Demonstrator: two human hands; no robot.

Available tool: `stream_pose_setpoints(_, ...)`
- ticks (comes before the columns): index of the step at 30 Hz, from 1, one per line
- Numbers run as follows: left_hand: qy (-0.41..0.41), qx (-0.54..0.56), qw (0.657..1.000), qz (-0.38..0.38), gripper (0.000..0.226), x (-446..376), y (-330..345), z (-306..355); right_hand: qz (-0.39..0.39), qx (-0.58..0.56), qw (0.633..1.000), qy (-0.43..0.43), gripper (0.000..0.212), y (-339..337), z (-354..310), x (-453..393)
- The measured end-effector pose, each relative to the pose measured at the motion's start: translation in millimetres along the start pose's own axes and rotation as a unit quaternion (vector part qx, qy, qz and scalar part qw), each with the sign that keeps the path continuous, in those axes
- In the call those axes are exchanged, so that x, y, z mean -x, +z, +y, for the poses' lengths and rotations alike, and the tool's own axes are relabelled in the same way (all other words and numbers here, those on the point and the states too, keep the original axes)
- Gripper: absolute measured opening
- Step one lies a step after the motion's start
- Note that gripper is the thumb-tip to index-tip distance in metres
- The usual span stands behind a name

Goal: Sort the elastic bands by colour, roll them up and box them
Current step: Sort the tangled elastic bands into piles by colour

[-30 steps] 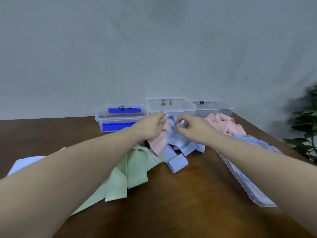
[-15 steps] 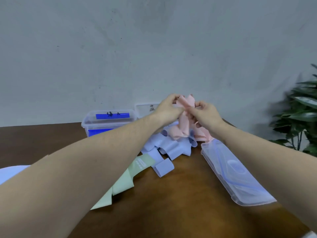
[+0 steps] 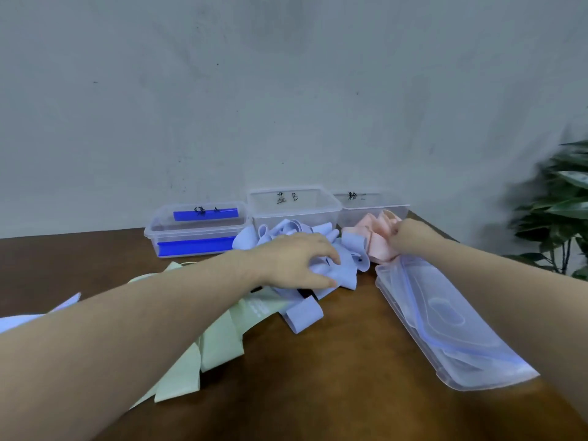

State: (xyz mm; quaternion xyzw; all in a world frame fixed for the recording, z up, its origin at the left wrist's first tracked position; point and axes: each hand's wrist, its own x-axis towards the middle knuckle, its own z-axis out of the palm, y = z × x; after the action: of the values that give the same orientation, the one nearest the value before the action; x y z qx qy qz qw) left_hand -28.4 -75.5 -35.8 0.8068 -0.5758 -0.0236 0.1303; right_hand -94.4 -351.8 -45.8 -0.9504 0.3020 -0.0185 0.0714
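Hands are working apart, likely to split colours: your left hand (image 3: 299,262) is pinching blue bands (image 3: 346,268) mid-table while your right hand (image 3: 410,238) is gripping pink bands (image 3: 380,240), just in front of the pink box (image 3: 375,211).

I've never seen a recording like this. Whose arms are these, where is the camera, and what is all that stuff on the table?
There is no machine here: the arms belong to a person wearing a camera on the head, so you look forward and down along them. The single current picture is that head view. On the brown table lie stretchy bands in three colours: green bands near the person's left arm, blue bands in the middle, pink bands further right. Behind them, by the wall, stand three clear boxes with handwritten labels. A stack of clear lids lies on the right, and a plant stands beyond the table's edge. The left hand grips the blue bands; the right hand pinches the pink ones.
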Motion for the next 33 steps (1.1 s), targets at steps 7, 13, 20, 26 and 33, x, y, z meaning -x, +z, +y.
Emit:
stream_pose_setpoints(7,-0.025,-0.162,0.986,-0.019,0.02,-17,30,-13,0.124,-0.208,0.969,-0.042,0.032,-5,8,8)
stream_pose_setpoints(13,-0.033,-0.098,0.995,-0.001,0.034,-23,32,-15,0.151,-0.193,0.961,-0.126,0.014,-18,-13,23)
stream_pose_setpoints(20,-0.009,-0.003,0.995,0.096,0.032,42,-13,-17,0.108,-0.178,0.952,-0.223,0.017,-18,-74,54)
stream_pose_setpoints(26,-0.135,-0.004,0.975,0.175,0.011,156,-44,-60,0.073,-0.168,0.929,-0.322,0.022,-3,-150,93)
stream_pose_setpoints(33,-0.334,0.005,0.932,0.139,0.015,293,-51,-99,0.031,-0.179,0.89,-0.417,0.023,20,-240,138)
